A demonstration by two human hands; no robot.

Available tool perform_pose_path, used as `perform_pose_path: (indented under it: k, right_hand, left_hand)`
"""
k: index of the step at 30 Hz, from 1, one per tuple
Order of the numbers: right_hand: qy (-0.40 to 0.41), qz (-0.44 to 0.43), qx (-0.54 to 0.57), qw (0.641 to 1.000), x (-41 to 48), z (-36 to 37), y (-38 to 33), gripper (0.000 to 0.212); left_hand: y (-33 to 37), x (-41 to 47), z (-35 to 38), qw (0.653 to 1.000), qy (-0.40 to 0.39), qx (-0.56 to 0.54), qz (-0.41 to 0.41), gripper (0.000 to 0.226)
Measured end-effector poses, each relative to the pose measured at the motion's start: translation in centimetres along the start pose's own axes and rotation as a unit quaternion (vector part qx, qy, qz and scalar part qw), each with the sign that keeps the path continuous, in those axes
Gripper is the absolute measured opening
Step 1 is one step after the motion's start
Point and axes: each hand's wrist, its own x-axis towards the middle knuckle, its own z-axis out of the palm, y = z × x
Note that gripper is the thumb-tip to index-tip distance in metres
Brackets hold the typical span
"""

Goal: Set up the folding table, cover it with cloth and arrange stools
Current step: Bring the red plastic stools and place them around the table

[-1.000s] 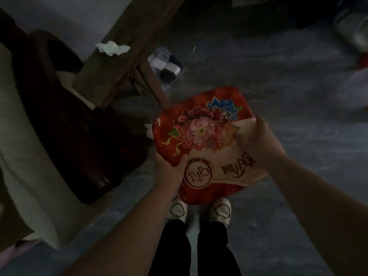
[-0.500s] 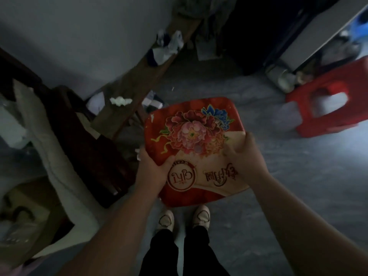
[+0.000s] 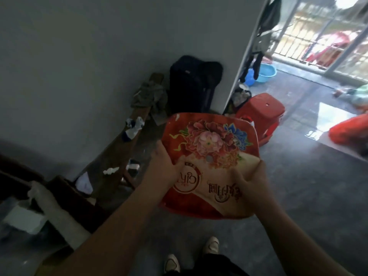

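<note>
Judging by its square seat, the red flower-printed stool [image 3: 209, 148] was being carried at frame centre, above the floor, its legs hidden underneath. Its 9 o'clock edge was gripped by the left hand [image 3: 164, 166], thumb on top. Its 4 o'clock corner was clamped by the right hand [image 3: 253, 182], fingers curled over the rim. Both hands were thus closed on the stool.

Risks, as judged: the printed top looked slick, so a slip could be caused by the thumb-on-top hold at the left edge, esp. if the stool were swung. A trip could be caused by clutter ahead of the shoes [image 3: 211, 247] at 6 o'clock, since the floor below was blocked from sight by the stool itself.

Other items: a plain red stool [image 3: 262, 112] sat at 2 o'clock, just beyond the carried one, approx. in the path to the doorway. A black suitcase [image 3: 191, 84] stood at 12 o'clock by the wall. A narrow wooden bench [image 3: 117, 154] w/ socks and rags ran from 9 to 11 o'clock. A blue basin [image 3: 264, 72] lay at 1 o'clock, past the doorway. No folding table or cloth could be made out.
</note>
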Motion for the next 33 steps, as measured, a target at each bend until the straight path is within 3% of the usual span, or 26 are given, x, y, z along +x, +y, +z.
perform_pose_path:
  k: [3,6,12,16,19,22,25,29,33]
  right_hand:
    - [0.054,0.005,-0.016,0.998,-1.3,-3.5,1.5,0.071]
    - [0.116,-0.001,-0.037,0.993,-1.5,-7.4,2.9,0.070]
    - [0.166,0.058,-0.039,0.984,0.4,-15.1,7.5,0.092]
    - [0.195,0.083,-0.036,0.977,1.3,-20.5,10.2,0.090]
    - [0.221,0.114,-0.037,0.968,1.8,-23.7,12.6,0.101]
    - [0.254,0.149,-0.018,0.955,1.7,-26.3,14.3,0.102]
    - [0.270,0.207,-0.012,0.940,1.0,-27.9,15.2,0.098]
    - [0.322,0.276,0.019,0.905,-0.6,-28.2,16.6,0.099]
    - [0.388,0.342,0.058,0.854,-3.1,-26.7,17.1,0.107]
  left_hand:
    - [4.1,-0.1,2.2,0.997,-0.037,0.047,0.056,0.099]
    - [8.2,0.4,5.3,0.990,-0.068,0.066,0.100,0.100]
    - [16.1,1.1,13.3,0.974,-0.130,0.094,0.163,0.096]
    - [21.3,1.3,18.9,0.958,-0.176,0.105,0.202,0.092]
    - [24.6,1.7,22.6,0.945,-0.214,0.094,0.228,0.084]
    - [27.0,2.4,26.5,0.930,-0.248,0.120,0.244,0.106]
    - [29.3,2.5,30.0,0.907,-0.285,0.153,0.271,0.114]
    - [32.2,1.6,33.4,0.866,-0.337,0.168,0.328,0.105]
    - [33.5,0.6,37.1,0.811,-0.404,0.154,0.395,0.080]
